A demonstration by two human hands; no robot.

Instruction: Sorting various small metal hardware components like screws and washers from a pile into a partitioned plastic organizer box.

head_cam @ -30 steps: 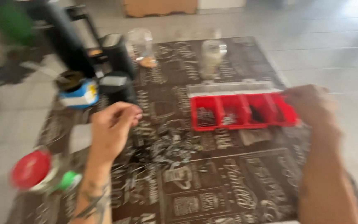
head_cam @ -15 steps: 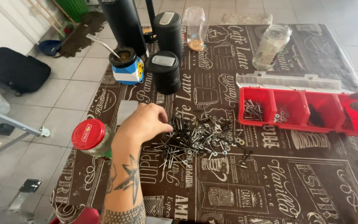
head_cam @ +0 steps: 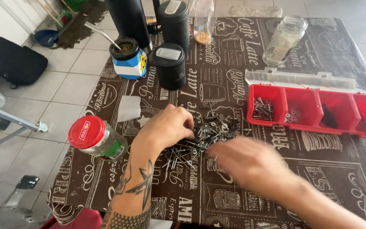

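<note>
- Two bare hands meet over a heap of small screws and nails [head_cam: 200, 138] near the middle of a table covered by a dark brown printed cloth [head_cam: 318, 169], seen from the head camera.
- Left hand [head_cam: 166, 127], its forearm tattooed, rests on the left edge of the heap with fingers curled down into the metal pieces; whether it has pinched any cannot be told.
- Right hand [head_cam: 246, 163] is blurred, lying palm down just right of and below the heap, fingers loosely spread and touching its edge; a grip on anything cannot be made out.
- Right of the heap sits a red compartment tray [head_cam: 314, 127], its clear lid [head_cam: 297, 78] folded back; a few fasteners lie in its left compartments.
- Beyond the hands stand two black lidded canisters [head_cam: 170, 68], a blue and white cup with a metal straw [head_cam: 128, 59] and a clear glass jar [head_cam: 282, 40].
- At the table's left edge lies a jar with a red lid [head_cam: 96, 138], tipped on its side.
</note>
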